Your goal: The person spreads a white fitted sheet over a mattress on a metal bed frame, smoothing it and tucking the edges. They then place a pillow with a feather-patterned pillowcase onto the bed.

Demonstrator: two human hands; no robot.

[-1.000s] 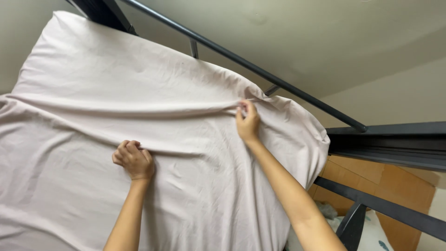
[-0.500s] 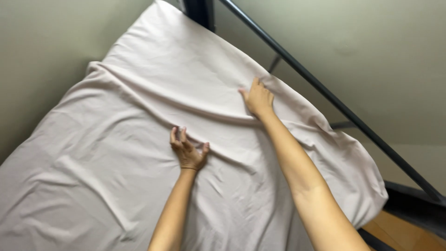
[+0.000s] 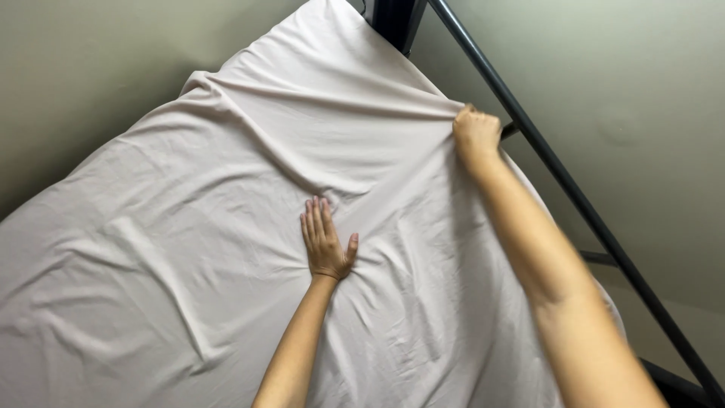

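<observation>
Greenish-grey walls [image 3: 98, 68] close in on both sides of a raised bed, with a dark metal rail [image 3: 574, 196] running down its right edge and a dark post [image 3: 393, 19] at the far corner. Pale pink sheet [image 3: 189, 249] covers the whole mattress, creased and rumpled, reaching from the near left up to the far corner by the post.

Left hand [image 3: 326, 242]: laid flat on the sheet near its middle, palm down, fingers together and straight, thumb spread to the side. Open, pressing the cloth, gripping nothing. Small wrinkles radiate around it.

Right hand [image 3: 476, 132]: closed into a fist at the sheet's right edge, just beside the rail, with a pinch of cloth bunched inside it. A taut ridge of fabric runs from that fist leftward across the sheet toward the wall side; another fold drops from it toward the flat hand.

Both forearms bare, stretched out over the bed. Right arm crosses above the sheet's right border.
</observation>
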